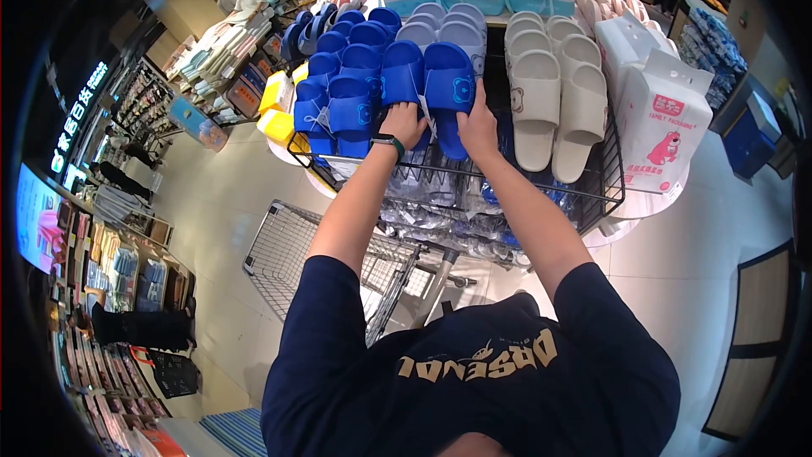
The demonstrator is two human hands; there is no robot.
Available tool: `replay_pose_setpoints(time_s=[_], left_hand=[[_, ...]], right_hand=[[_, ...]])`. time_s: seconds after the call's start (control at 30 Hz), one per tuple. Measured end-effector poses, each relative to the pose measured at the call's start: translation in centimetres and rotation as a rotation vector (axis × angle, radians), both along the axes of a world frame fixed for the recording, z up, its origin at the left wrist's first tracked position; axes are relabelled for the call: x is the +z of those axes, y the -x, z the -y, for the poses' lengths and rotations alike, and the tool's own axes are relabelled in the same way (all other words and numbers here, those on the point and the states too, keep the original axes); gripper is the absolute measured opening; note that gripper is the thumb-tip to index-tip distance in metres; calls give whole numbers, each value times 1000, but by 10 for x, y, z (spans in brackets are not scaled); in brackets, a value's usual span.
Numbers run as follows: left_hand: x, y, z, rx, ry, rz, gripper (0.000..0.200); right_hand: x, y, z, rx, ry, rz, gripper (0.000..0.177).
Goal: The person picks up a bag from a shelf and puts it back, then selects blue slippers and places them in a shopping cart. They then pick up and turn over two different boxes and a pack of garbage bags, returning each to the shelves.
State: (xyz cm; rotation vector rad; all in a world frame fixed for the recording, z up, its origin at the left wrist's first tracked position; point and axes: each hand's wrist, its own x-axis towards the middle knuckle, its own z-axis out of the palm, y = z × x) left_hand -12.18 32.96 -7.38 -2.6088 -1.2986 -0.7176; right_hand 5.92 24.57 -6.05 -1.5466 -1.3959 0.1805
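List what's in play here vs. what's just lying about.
In play:
left hand and right hand, each on a heel of the blue slipper pair
wire rack holding the pair

Lying about:
beige slippers
white bear-print packs
shopping cart
lavender slippers

Blue slippers [427, 76] hide fingertips of left hand [404, 123] and right hand [478, 129].

I read this as shop, household-goods store. Wire display rack [615, 190] carries slippers [448, 76] in rows, many identical pairs by colour. Left of rack: aisle shelving [118, 262] crammed with goods, lit sign [80, 114]. Below rack: wire shopping trolley [283, 250]. Right end of rack: printed retail packs [668, 123].
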Motion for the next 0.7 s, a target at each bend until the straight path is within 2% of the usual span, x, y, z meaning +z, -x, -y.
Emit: replay_pose_setpoints(time_s=[0.03, 0.1, 0.17, 0.23, 0.43, 0.53, 0.57, 0.63, 0.7], left_hand=[[0, -1, -5, 3, 74, -25, 48], [-2, -1, -13, 7, 145, -49, 44], [-1, 0, -6, -12, 73, -21, 38], [4, -1, -1, -13, 46, -37, 35], [30, 10, -4, -50, -136, -121, 28], [25, 21, -10, -134, -226, -139, 29], [27, 20, -7, -99, -28, -193, 32], [12, 19, -11, -117, -34, -156, 35], [-1, 18, -18, -142, -5, -92, 43]], right_hand=[[-2, 2, -3, 32, -27, -80, 85], [-5, 1, -8, 27, -28, -57, 85], [-14, 1, -12, 22, -20, -39, 85], [-18, -3, -15, -92, -123, 56, 79], [-17, -1, -15, -55, -97, 11, 77], [-17, -1, -18, -21, -51, -60, 79], [-19, -1, -20, -21, -50, -62, 79], [-21, 1, -21, -32, 55, -51, 80], [-20, -1, -20, -22, 50, -31, 81]])
